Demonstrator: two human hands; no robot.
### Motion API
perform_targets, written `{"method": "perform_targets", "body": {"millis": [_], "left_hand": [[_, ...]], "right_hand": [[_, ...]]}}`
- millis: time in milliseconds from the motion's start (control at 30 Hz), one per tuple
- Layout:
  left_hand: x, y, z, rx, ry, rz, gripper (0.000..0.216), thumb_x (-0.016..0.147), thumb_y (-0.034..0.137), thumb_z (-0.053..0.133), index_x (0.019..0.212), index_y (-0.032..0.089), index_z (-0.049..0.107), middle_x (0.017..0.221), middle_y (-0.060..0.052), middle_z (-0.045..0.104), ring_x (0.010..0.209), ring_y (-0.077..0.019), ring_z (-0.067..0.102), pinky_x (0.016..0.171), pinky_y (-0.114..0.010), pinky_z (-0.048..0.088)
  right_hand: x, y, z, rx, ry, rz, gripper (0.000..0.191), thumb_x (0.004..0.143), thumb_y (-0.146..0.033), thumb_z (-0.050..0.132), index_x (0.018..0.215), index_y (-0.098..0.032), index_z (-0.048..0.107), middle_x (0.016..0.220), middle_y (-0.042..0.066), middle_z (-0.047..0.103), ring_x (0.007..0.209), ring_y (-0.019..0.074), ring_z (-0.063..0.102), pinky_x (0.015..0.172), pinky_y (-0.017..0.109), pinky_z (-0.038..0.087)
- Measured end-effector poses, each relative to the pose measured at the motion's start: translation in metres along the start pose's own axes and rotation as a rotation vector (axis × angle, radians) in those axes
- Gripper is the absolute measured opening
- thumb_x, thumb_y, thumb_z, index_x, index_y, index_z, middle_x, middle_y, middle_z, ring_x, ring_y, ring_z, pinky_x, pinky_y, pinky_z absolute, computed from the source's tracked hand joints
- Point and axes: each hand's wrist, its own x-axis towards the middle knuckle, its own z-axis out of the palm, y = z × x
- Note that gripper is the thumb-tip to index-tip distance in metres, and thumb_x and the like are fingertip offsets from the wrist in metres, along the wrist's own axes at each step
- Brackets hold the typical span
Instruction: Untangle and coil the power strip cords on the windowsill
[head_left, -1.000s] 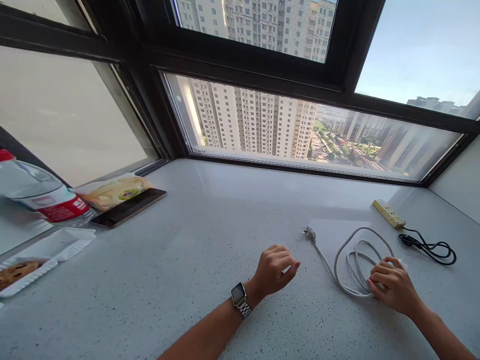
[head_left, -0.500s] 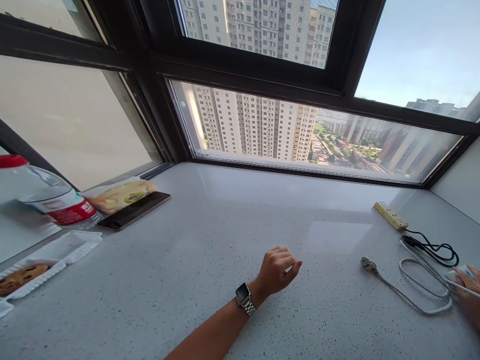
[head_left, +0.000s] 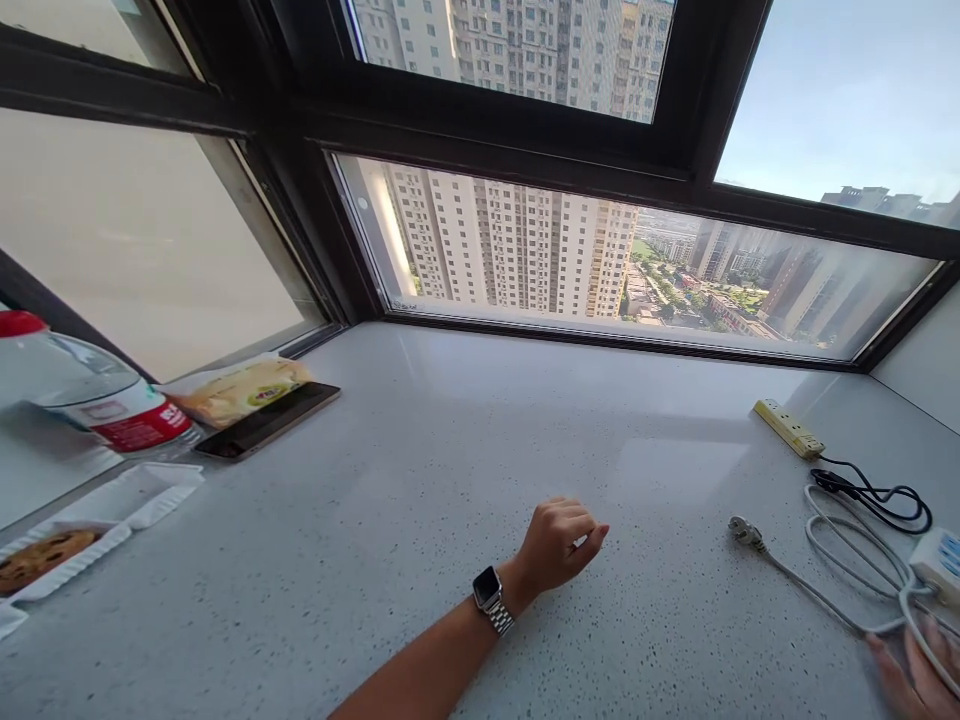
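My left hand (head_left: pixel 559 545) rests on the speckled grey countertop (head_left: pixel 420 470) with its fingers curled in a loose fist and nothing in them; a watch with a metal band sits on its wrist. My right hand (head_left: pixel 916 675) shows only partly at the bottom right corner, blurred, fingers stretched out beside a white cable (head_left: pixel 840 560). That cable lies in loose loops, its plug (head_left: pixel 742 530) pointing left, and it runs to a white power strip (head_left: pixel 941 565) at the right edge.
A yellowish power strip (head_left: pixel 787 428) with a black cord (head_left: pixel 874 495) lies at the back right. On the left stand a water bottle (head_left: pixel 90 395), a snack packet (head_left: pixel 236 388) on a dark tablet (head_left: pixel 266 422), and a white tray (head_left: pixel 82 525) holding a cookie. Black-framed windows rise behind.
My right hand has dragged the white cable and its power strip to the right, then drawn back toward the bottom right corner and off the strip. My left hand has stayed in place.
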Motion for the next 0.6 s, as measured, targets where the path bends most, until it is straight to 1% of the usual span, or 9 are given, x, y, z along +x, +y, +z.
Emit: {"method": "perform_targets", "body": {"millis": [67, 100, 167, 233, 300, 400, 467, 533, 600], "left_hand": [[-0.001, -0.001, 0.0, -0.007, -0.007, -0.014, 0.047, 0.094, 0.025, 0.041, 0.049, 0.017, 0.037, 0.042, 0.004, 0.035, 0.041, -0.0077, 0.026, 0.046, -0.024, 0.023], [-0.001, -0.002, 0.0, -0.009, -0.014, -0.019, 0.047, 0.094, 0.025, 0.041, 0.049, 0.017, 0.036, 0.042, 0.004, 0.035, 0.042, -0.0077, 0.026, 0.046, -0.024, 0.023], [-0.001, -0.003, 0.0, -0.014, -0.025, -0.02, 0.047, 0.094, 0.025, 0.042, 0.049, 0.017, 0.035, 0.043, 0.004, 0.034, 0.042, -0.0076, 0.026, 0.046, -0.024, 0.022], [-0.001, -0.003, -0.001, -0.017, -0.026, -0.017, 0.047, 0.094, 0.025, 0.042, 0.049, 0.017, 0.034, 0.043, 0.004, 0.034, 0.042, -0.0076, 0.026, 0.046, -0.024, 0.022], [0.0, -0.002, -0.001, -0.014, -0.025, -0.012, 0.046, 0.094, 0.024, 0.042, 0.049, 0.017, 0.034, 0.042, 0.005, 0.033, 0.042, -0.0077, 0.025, 0.046, -0.024, 0.022], [0.001, -0.001, -0.001, -0.011, -0.021, -0.001, 0.046, 0.094, 0.025, 0.041, 0.049, 0.017, 0.033, 0.043, 0.005, 0.032, 0.042, -0.0078, 0.024, 0.045, -0.024, 0.02], [0.001, -0.001, 0.0, -0.018, -0.019, 0.008, 0.047, 0.095, 0.025, 0.04, 0.049, 0.017, 0.031, 0.043, 0.005, 0.03, 0.041, -0.0076, 0.023, 0.045, -0.025, 0.019], [0.001, -0.002, 0.0, -0.022, -0.016, 0.012, 0.047, 0.095, 0.026, 0.039, 0.049, 0.017, 0.031, 0.043, 0.005, 0.028, 0.041, -0.0074, 0.023, 0.045, -0.025, 0.019], [0.0, -0.003, 0.001, -0.019, -0.009, 0.012, 0.048, 0.095, 0.027, 0.039, 0.049, 0.017, 0.031, 0.043, 0.005, 0.028, 0.042, -0.0073, 0.023, 0.045, -0.024, 0.019]], "right_hand": [[-0.004, -0.027, -0.005, 0.028, -0.026, -0.029, 0.053, 0.082, -0.054, 0.047, 0.132, -0.04, 0.055, 0.119, 0.009, 0.065, 0.106, 0.041, 0.061, 0.073, 0.059, 0.055], [-0.002, -0.043, -0.01, 0.074, -0.071, -0.085, 0.05, 0.083, -0.054, 0.047, 0.132, -0.042, 0.054, 0.121, 0.006, 0.065, 0.105, 0.0375, 0.062, 0.07, 0.052, 0.059], [0.013, -0.073, -0.021, 0.157, -0.239, -0.17, 0.045, 0.09, -0.048, 0.043, 0.135, -0.042, 0.051, 0.135, 0.0, 0.055, 0.117, 0.0297, 0.057, 0.08, 0.042, 0.06], [0.036, -0.1, -0.029, 0.147, -0.212, -0.144, 0.048, 0.091, -0.051, 0.043, 0.135, -0.033, 0.053, 0.141, 0.003, 0.049, 0.122, 0.0293, 0.053, 0.084, 0.04, 0.058], [0.064, -0.118, -0.026, 0.095, -0.182, -0.097, 0.06, 0.088, -0.06, 0.043, 0.134, -0.022, 0.054, 0.141, 0.01, 0.049, 0.126, 0.0332, 0.048, 0.093, 0.046, 0.053], [0.106, -0.131, -0.009, 0.038, -0.224, -0.016, 0.082, 0.082, -0.074, 0.039, 0.134, -0.013, 0.052, 0.139, 0.016, 0.049, 0.131, 0.0369, 0.041, 0.099, 0.052, 0.046], [0.135, -0.133, 0.003, 0.043, -0.224, 0.049, 0.088, 0.082, -0.078, 0.031, 0.136, -0.01, 0.049, 0.141, 0.018, 0.047, 0.133, 0.0361, 0.039, 0.103, 0.051, 0.042], [0.165, -0.129, 0.009, 0.048, -0.17, 0.135, 0.093, 0.083, -0.077, 0.023, 0.135, -0.005, 0.049, 0.14, 0.021, 0.046, 0.132, 0.0357, 0.039, 0.107, 0.049, 0.036], [0.191, -0.119, 0.01, -0.01, -0.066, 0.279, 0.095, 0.083, -0.076, 0.022, 0.133, 0.0, 0.048, 0.139, 0.026, 0.044, 0.132, 0.0389, 0.036, 0.109, 0.051, 0.03]]}}
